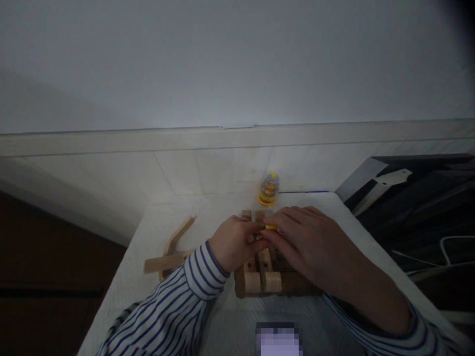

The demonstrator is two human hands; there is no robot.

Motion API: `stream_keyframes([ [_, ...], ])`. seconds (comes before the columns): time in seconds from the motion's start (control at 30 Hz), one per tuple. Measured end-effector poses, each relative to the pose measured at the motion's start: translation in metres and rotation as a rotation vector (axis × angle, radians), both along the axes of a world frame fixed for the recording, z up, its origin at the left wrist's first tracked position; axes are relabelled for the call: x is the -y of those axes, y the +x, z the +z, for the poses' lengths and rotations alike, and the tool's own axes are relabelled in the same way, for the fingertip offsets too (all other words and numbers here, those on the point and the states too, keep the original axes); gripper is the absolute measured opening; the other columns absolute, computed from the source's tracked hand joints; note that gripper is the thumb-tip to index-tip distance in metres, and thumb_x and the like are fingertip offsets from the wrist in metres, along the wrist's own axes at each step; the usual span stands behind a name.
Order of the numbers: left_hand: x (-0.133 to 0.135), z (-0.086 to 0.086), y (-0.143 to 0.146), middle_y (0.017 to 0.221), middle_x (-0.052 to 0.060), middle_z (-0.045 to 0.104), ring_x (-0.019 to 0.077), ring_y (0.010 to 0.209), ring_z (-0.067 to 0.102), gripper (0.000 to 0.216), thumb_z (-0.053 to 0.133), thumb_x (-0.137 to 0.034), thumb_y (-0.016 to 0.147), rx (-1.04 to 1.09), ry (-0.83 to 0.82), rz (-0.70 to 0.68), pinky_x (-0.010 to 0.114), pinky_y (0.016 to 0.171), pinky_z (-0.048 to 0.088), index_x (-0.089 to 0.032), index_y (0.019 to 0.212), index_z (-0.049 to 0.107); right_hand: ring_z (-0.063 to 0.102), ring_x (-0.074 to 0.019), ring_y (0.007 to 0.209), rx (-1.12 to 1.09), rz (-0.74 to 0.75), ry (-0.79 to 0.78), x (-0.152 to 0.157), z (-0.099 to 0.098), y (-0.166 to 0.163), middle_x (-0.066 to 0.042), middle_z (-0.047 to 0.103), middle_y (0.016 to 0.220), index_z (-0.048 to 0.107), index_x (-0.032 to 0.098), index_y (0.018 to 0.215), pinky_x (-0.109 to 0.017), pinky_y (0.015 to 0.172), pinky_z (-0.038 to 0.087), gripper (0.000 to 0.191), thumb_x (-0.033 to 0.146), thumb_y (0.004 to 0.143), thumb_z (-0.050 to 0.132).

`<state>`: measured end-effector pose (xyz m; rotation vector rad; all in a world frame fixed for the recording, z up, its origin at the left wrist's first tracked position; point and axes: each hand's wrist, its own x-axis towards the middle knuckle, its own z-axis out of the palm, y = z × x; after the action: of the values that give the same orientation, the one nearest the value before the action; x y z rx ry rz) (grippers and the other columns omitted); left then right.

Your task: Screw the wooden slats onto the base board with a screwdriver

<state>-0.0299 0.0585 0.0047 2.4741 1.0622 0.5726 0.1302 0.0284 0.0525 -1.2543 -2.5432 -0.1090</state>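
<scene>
My left hand [237, 242] is closed in a pinch above two light wooden bars [264, 257]; whatever its fingertips hold is hidden. My right hand [308, 242] meets it from the right, thumb and fingers closed around a small yellow object [270, 227], mostly covered by the fingers. The fingertips of both hands touch. Under them the bars lie side by side across a brown board [297, 286], with dark holes and block-like ends near me. Dark markings show on the board beneath my right hand.
Behind the hands stands a small clear container with yellow parts [269, 189]. Loose wooden strips [168, 263] lie crossed at the left. A blurred-out device [279, 341] sits at the near edge of the white table [148, 232]. Dark panels and a white bracket [384, 185] are at the right.
</scene>
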Motion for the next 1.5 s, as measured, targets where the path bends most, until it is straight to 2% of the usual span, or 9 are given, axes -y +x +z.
stream_keyframes([
  [0.5,0.001,0.0,0.002,0.073,0.003,0.066,0.016,0.067,0.06,0.016,0.053,-0.028,0.081,0.033,-0.038,0.018,0.027,0.068,0.044,-0.017,0.084,0.064,0.054,-0.0215,0.075,0.006,-0.015,0.001,-0.001,-0.001,0.001,-0.006,0.06,0.08,0.054,0.017,0.082,-0.036,0.067,0.039,0.014,0.024,0.084,0.042],
  [0.7,0.001,-0.001,0.001,0.071,0.003,0.066,0.0164,0.066,0.06,0.018,0.052,-0.03,0.081,0.035,-0.028,0.016,0.027,0.065,0.044,-0.016,0.085,0.064,0.054,-0.0214,0.075,-0.005,-0.012,0.003,-0.002,-0.003,0.001,-0.006,0.06,0.08,0.054,0.016,0.083,-0.037,0.068,0.04,0.014,0.024,0.085,0.042],
  [0.9,0.0,-0.002,0.0,0.073,0.003,0.066,0.0151,0.067,0.059,0.016,0.053,-0.029,0.081,0.057,-0.087,0.01,0.026,0.066,0.044,-0.017,0.084,0.064,0.055,-0.0205,0.076,-0.013,-0.012,0.003,-0.002,-0.004,0.001,-0.006,0.06,0.08,0.053,0.017,0.083,-0.036,0.068,0.04,0.013,0.025,0.084,0.043],
  [1.07,-0.002,-0.002,-0.002,0.077,0.003,0.065,0.0154,0.07,0.06,0.015,0.054,-0.028,0.08,0.06,-0.12,-0.035,0.024,0.066,0.044,-0.018,0.088,0.064,0.055,-0.0202,0.073,-0.016,-0.014,0.018,-0.002,-0.004,0.001,-0.005,0.06,0.079,0.054,0.017,0.083,-0.036,0.066,0.041,0.013,0.024,0.083,0.044],
  [1.23,-0.006,0.003,-0.008,0.077,0.003,0.066,0.0159,0.071,0.06,0.015,0.057,-0.025,0.078,0.01,-0.141,-0.083,0.024,0.066,0.044,-0.018,0.09,0.063,0.056,-0.0198,0.075,-0.033,-0.014,-0.052,-0.004,-0.004,0.004,-0.004,0.061,0.083,0.055,0.019,0.089,-0.037,0.069,0.042,0.012,0.025,0.083,0.047],
  [1.37,-0.009,0.008,-0.017,0.082,0.004,0.067,0.0166,0.073,0.061,0.021,0.054,-0.02,0.079,-0.004,-0.117,0.03,0.027,0.068,0.046,-0.019,0.098,0.062,0.056,-0.0197,0.08,-0.055,-0.012,-0.119,-0.005,-0.004,0.009,-0.003,0.062,0.088,0.055,0.021,0.093,-0.039,0.072,0.043,0.014,0.025,0.083,0.046],
  [1.5,-0.011,0.011,-0.024,0.082,0.005,0.068,0.0177,0.073,0.062,0.021,0.053,-0.019,0.079,0.012,-0.066,0.128,0.028,0.068,0.047,-0.018,0.098,0.062,0.056,-0.0165,0.082,-0.056,0.042,-0.154,-0.005,-0.003,0.016,0.0,0.062,0.092,0.053,0.024,0.097,-0.036,0.074,0.044,0.016,0.022,0.084,0.044],
])
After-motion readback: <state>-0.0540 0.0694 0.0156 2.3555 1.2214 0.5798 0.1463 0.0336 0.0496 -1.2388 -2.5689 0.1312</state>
